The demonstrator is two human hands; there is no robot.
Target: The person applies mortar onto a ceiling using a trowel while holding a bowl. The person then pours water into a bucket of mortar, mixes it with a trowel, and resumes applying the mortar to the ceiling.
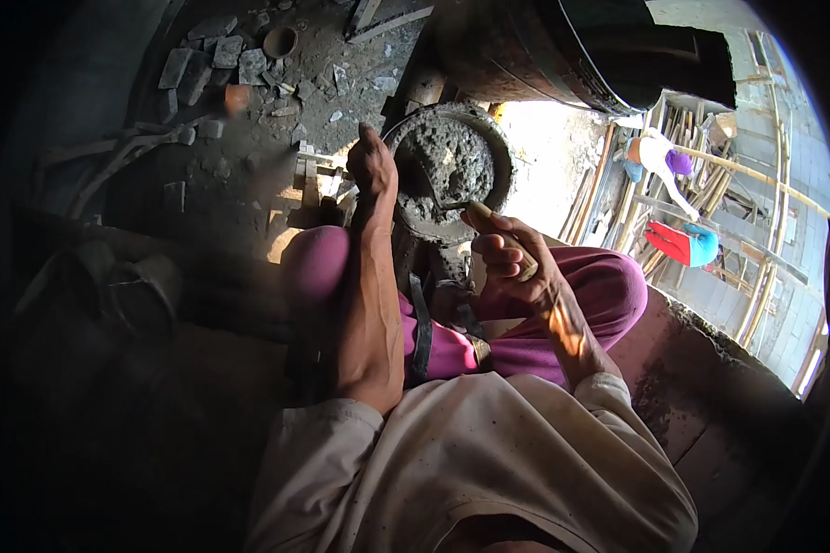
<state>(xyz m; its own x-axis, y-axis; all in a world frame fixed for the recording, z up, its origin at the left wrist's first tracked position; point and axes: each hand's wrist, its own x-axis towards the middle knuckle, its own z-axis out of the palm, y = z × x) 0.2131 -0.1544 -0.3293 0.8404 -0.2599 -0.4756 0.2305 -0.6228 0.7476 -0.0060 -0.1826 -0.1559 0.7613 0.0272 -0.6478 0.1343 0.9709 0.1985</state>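
Observation:
A round metal pan (503, 147) in front of me holds wet grey mortar (452, 152). My left hand (373, 164) is closed at the pan's left rim; its fingers are mostly hidden. In my right hand (524, 265) is a trowel (479, 215), its wooden handle wrapped by my fingers. The trowel's thin metal neck reaches over the near side of the pan, and its blade lies in the mortar, hard to make out.
A large rusty drum (516, 51) stands beyond the pan. Broken bricks (194, 74) and a small clay pot (280, 41) lie on rubble at far left. Down at right, two people (659, 157) are near bamboo poles (756, 175). A ledge edge (710, 346) runs beside my right knee.

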